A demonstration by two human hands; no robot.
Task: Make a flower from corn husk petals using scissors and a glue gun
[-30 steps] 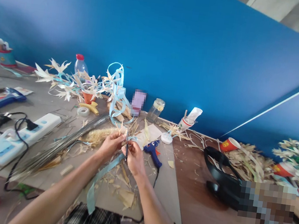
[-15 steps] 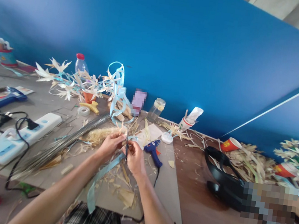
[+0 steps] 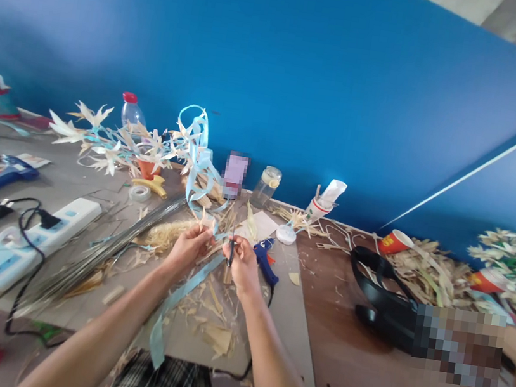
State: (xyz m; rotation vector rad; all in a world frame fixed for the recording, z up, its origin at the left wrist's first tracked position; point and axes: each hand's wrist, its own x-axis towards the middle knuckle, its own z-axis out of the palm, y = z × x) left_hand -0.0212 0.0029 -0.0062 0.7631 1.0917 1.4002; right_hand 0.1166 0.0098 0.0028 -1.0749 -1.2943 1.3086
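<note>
Left hand (image 3: 190, 246): fingers pinched on a pale flower (image 3: 208, 222), above the littered table (image 3: 331, 338). Right hand (image 3: 244, 261): fingers curled around dark-handled scissors (image 3: 231, 252), blades pointing away from the person. Blue ribbon (image 3: 187, 287) trails below the hands. A blue glue gun (image 3: 269, 267) lies just beside the right hand.

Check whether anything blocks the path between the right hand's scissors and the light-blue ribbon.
Nothing visible does. The scissors in the right hand sit close beside the light-blue ribbon, near the left hand; whether they touch is too small to tell.
</note>
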